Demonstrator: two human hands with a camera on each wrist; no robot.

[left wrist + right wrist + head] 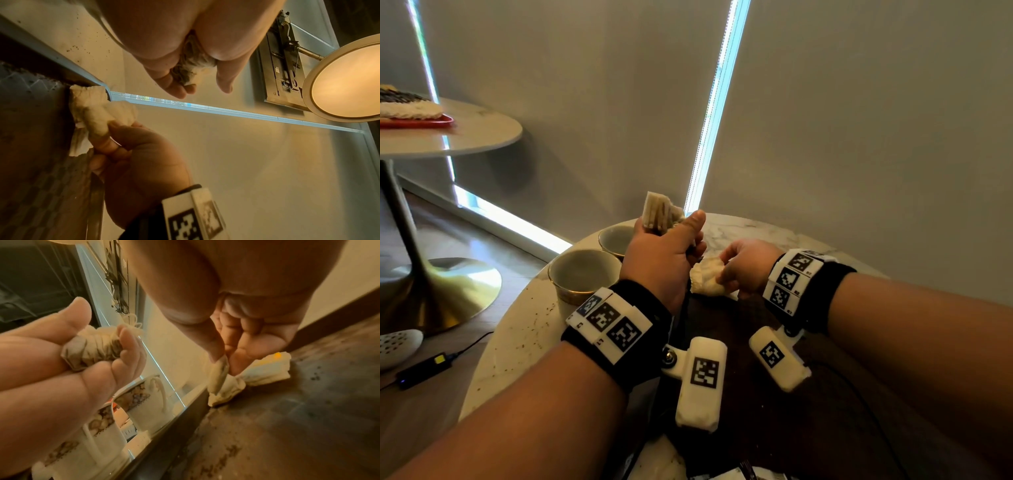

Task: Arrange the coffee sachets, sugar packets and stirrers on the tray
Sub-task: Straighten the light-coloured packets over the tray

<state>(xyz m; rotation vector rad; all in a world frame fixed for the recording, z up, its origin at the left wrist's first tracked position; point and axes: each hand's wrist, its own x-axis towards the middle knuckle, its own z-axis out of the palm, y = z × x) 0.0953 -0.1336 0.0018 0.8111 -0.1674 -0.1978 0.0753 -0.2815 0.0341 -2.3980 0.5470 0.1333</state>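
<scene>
The left hand [664, 253] is clenched round a bundle of sachets [655, 212], their tops standing up above the thumb; the left wrist view shows the lower ends poking out between palm and fingers. The right hand [746, 267] pinches a crumpled pale packet [707, 281] between thumb and forefinger, with the packet's far end resting on the dark tray [722, 325] just under the fingertips, close to the tray's rim. Whether these are coffee sachets or sugar packets, I cannot tell.

The step in hand looks like setting packets down on the tray, one kind at a time. To do it well, I judge the right hand should lay the packet flat and smooth it before letting go, since it is creased and would otherwise spring up (a soft paper packet holds no shape of its own). It should sit a little inward from the rim below the fingers, so it cannot slide onto the worktop [756, 229].

The left hand's bundle is best kept gripped firmly and upright until the right hand is free to draw pieces from its top. The two cups [583, 274] stand just beyond the left hand's knuckles, so any reach to that side should stay high to avoid knocking them.
</scene>
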